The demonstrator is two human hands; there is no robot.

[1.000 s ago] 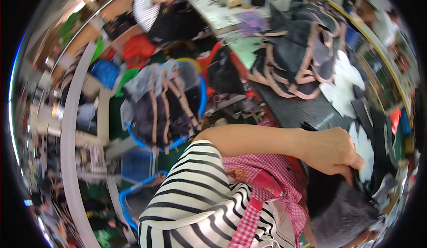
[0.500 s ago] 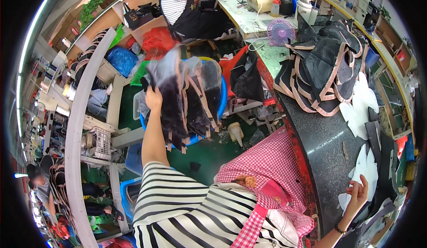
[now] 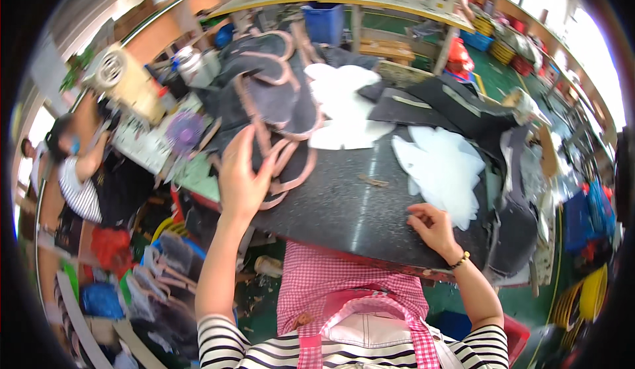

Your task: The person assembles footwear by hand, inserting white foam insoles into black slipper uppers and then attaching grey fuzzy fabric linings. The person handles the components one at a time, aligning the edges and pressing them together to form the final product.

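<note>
All fingers [image 3: 245,147]: seemingly released
Left hand [image 3: 242,180]: now at black, pink-edged fabric pile [image 3: 270,103] on tabletop [image 3: 317,210], off grey fleecy pieces [image 3: 180,255]; handling apparently shifts
Right hand [image 3: 435,231]: near white scalloped sheets [image 3: 442,170]

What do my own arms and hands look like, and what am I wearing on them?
Your left hand and right hand are both ungloved. Your short sleeves are off-white with black stripes, leaving your forearms bare. Your right wrist has a bracelet, dark and yellowish; none shows on your left.
</note>
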